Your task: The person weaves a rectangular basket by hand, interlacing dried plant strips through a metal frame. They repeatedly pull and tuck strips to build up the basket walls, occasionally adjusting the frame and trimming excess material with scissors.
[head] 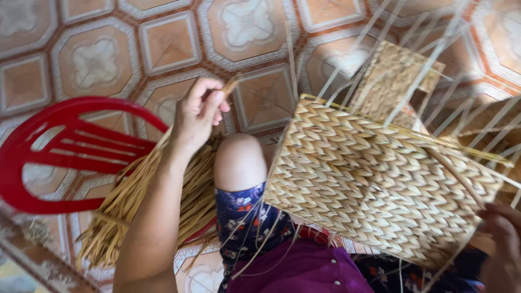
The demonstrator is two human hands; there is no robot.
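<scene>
- Fingers of our left hand (196, 111) are pressed together, pinching one tan dried fibre strand (230, 86) near its end, the arm raised over the floor.
- That strand seems to come from the loose bundle of straw-coloured dried reeds (138, 203) lying below the forearm, beside our bare knee (239, 160); kept there, we judge, so strands stay within easy reach.
- Our right hand (502, 239) rests at the lower right corner of the half-woven rectangular basket of pale plaited fibre (374, 179); whether its fingers are curled around the edge or spread we cannot tell, since it is cut off by the frame.
- The basket leans against our lap, its unwoven stiff stakes (434, 65) fanning up and away, which keeps the working edge facing us.
- A red plastic chair (59, 146) stands left on the patterned orange and white tile floor (103, 59).
</scene>
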